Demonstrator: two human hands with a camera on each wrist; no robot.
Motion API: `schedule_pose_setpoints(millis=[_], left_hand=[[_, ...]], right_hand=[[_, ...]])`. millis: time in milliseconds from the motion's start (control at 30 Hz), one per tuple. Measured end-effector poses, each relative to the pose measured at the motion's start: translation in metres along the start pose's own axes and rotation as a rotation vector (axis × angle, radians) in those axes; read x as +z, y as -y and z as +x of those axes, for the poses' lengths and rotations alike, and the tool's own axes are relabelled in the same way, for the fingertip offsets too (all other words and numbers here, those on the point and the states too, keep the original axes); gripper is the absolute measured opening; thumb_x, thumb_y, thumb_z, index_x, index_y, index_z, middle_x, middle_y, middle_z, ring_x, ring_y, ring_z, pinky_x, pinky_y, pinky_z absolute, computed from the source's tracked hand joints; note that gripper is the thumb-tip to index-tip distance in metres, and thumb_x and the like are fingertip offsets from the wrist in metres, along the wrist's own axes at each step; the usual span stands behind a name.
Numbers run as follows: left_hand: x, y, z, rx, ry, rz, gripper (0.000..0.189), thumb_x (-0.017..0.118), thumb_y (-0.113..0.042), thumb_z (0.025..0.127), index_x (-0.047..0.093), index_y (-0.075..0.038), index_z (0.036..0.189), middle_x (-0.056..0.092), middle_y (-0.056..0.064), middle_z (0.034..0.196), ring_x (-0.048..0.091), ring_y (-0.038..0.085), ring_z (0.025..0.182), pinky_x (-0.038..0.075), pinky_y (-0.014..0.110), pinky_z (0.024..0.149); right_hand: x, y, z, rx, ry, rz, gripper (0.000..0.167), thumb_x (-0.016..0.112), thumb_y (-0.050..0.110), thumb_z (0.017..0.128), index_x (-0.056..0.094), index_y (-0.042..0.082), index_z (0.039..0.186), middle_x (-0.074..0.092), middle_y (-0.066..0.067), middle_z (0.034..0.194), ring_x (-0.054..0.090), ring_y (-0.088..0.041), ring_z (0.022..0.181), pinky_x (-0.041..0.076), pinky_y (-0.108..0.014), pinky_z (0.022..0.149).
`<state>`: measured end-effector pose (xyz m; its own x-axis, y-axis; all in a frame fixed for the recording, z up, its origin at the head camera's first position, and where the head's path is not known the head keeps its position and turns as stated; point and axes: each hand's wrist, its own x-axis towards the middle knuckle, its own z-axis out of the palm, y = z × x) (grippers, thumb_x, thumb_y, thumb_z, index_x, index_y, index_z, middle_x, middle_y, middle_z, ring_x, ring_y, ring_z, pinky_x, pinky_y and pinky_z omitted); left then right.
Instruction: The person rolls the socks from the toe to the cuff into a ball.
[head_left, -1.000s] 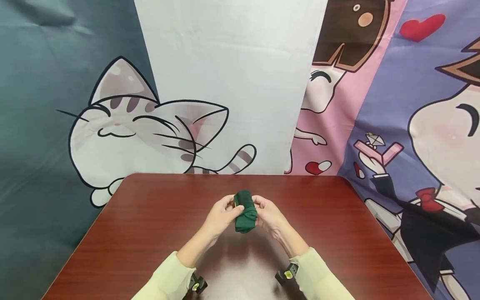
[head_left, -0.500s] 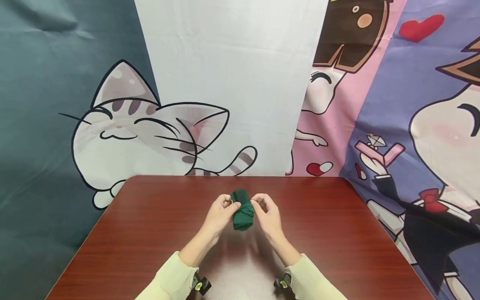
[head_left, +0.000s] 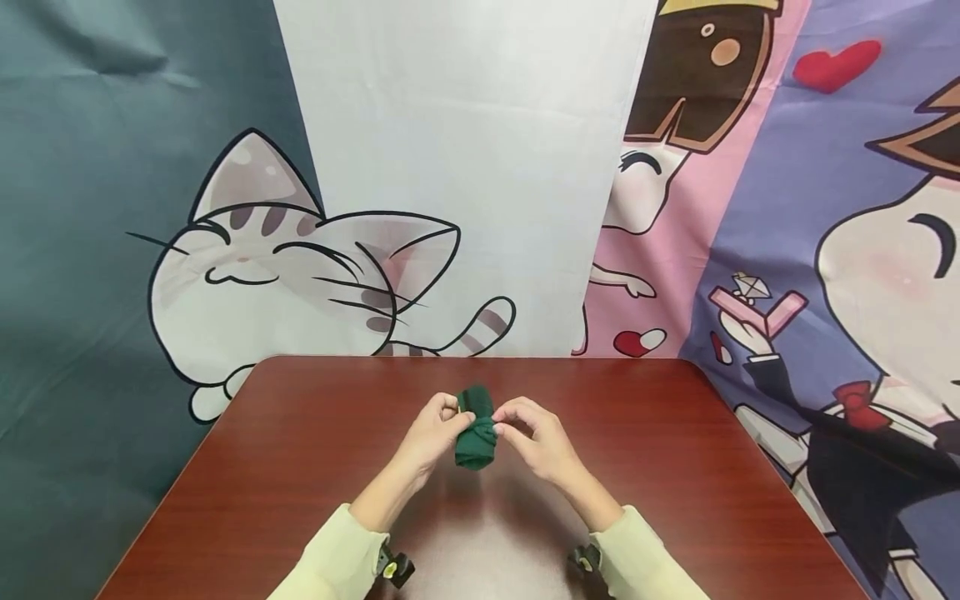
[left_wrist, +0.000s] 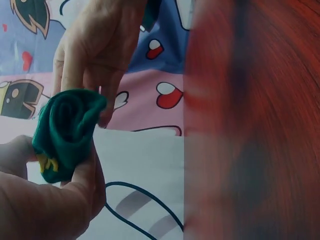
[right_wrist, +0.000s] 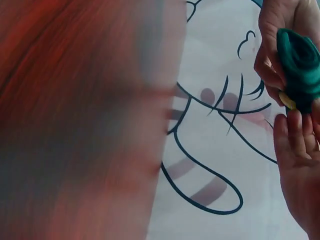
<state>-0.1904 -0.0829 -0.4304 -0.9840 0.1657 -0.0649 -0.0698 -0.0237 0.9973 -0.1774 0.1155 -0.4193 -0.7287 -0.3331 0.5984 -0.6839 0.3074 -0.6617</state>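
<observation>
A rolled-up dark green cloth bundle (head_left: 476,433) is held above the table between both hands. Its end shows a spiral of layers in the left wrist view, where the bundle (left_wrist: 70,127) also bears a yellow mark low on its side. The left hand (head_left: 431,435) grips its left side, thumb across the front and fingers behind. At the right side, the right hand (head_left: 542,442) pinches the edge of the cloth with thumb and index finger. In the right wrist view, the cloth (right_wrist: 300,65) sits at the right border, with straightened right-hand fingers (right_wrist: 295,135) just under it.
A reddish-brown wooden table (head_left: 315,425) lies beneath the hands. Behind it hangs a printed cartoon backdrop (head_left: 480,167) reaching down to the table's far edge. Small black wrist cameras (head_left: 395,568) are strapped below both pale sleeves (head_left: 330,554).
The bundle and left hand have shifted slightly left. The right hand first drew its fingers back from behind the cloth, then turned to pinch its right edge with the fingertips.
</observation>
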Motion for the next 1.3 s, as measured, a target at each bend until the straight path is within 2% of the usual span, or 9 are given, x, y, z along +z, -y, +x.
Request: schedule_pose_setpoints(millis=[133,267,467,567,700,833,1000,1133,1300], left_hand=[[-0.004,0.004,-0.001,-0.005,0.115,-0.097,0.033,0.064,-0.010,0.096,0.047,0.004,0.121,0.065,0.014,0.111,0.067,0.017,0.093,0.056,0.032,0.085],[-0.007,0.006,0.000,-0.028,0.233,-0.193,0.042,0.064,-0.005,0.097,0.045,0.009,0.131,0.060,0.017,0.121,0.067,0.018,0.102,0.057,0.036,0.092],[-0.007,0.006,0.003,-0.026,0.276,-0.162,0.043,0.060,-0.008,0.099,0.049,0.012,0.135,0.064,0.018,0.120,0.069,0.020,0.100,0.057,0.036,0.091],[-0.006,0.005,0.003,-0.021,0.251,-0.140,0.040,0.059,-0.010,0.098,0.051,0.011,0.132,0.065,0.016,0.116,0.069,0.020,0.096,0.057,0.034,0.088],[-0.005,0.002,0.003,-0.026,0.183,-0.160,0.036,0.059,-0.011,0.097,0.053,0.009,0.126,0.066,0.013,0.109,0.070,0.018,0.090,0.058,0.031,0.082],[-0.004,-0.002,0.003,-0.007,0.112,-0.220,0.031,0.058,-0.008,0.095,0.052,0.009,0.122,0.067,0.010,0.102,0.069,0.015,0.086,0.059,0.030,0.077],[-0.001,-0.007,0.002,-0.007,0.026,-0.312,0.021,0.058,-0.004,0.094,0.055,0.007,0.112,0.065,0.007,0.092,0.068,0.014,0.080,0.060,0.030,0.071],[0.005,-0.009,0.001,-0.015,-0.057,-0.395,0.013,0.059,-0.002,0.094,0.055,0.006,0.105,0.062,0.006,0.087,0.064,0.012,0.073,0.059,0.027,0.066],[0.014,-0.012,0.002,0.013,-0.134,-0.476,0.014,0.059,0.000,0.094,0.050,0.004,0.104,0.060,0.008,0.093,0.065,0.012,0.075,0.058,0.024,0.068]], right_hand=[[0.000,-0.001,-0.002,-0.098,-0.020,-0.065,0.016,0.070,-0.014,0.085,0.067,0.001,0.091,0.066,-0.013,0.090,0.062,-0.021,0.080,0.054,-0.024,0.072],[0.001,-0.003,-0.006,-0.186,-0.053,-0.055,0.019,0.068,-0.017,0.084,0.065,0.000,0.091,0.064,-0.015,0.090,0.062,-0.025,0.083,0.054,-0.024,0.075],[0.006,-0.010,-0.013,-0.239,-0.090,0.097,0.021,0.059,-0.024,0.086,0.061,-0.004,0.095,0.062,-0.018,0.094,0.059,-0.023,0.082,0.050,-0.018,0.074],[0.008,-0.017,-0.015,-0.213,-0.079,0.222,0.026,0.052,-0.027,0.088,0.059,-0.003,0.097,0.061,-0.017,0.095,0.059,-0.021,0.084,0.051,-0.020,0.076],[0.005,-0.021,-0.019,-0.139,-0.013,0.292,0.023,0.049,-0.022,0.094,0.056,0.000,0.099,0.058,-0.015,0.096,0.057,-0.019,0.088,0.050,-0.025,0.077],[0.001,-0.021,-0.021,-0.038,0.066,0.255,0.016,0.054,-0.011,0.098,0.055,0.004,0.104,0.055,-0.009,0.089,0.053,-0.011,0.082,0.046,-0.026,0.068],[0.001,-0.014,-0.020,0.076,0.126,0.126,0.017,0.071,0.001,0.091,0.061,0.011,0.100,0.053,-0.001,0.076,0.045,-0.005,0.067,0.038,-0.024,0.054],[0.011,-0.017,-0.023,0.031,0.155,0.036,0.015,0.075,0.008,0.089,0.064,0.018,0.088,0.057,0.004,0.076,0.048,-0.004,0.065,0.042,-0.024,0.052],[0.023,-0.009,-0.023,-0.123,0.091,-0.043,0.019,0.075,0.006,0.087,0.065,0.022,0.083,0.061,0.008,0.082,0.055,-0.007,0.075,0.049,-0.021,0.059]])
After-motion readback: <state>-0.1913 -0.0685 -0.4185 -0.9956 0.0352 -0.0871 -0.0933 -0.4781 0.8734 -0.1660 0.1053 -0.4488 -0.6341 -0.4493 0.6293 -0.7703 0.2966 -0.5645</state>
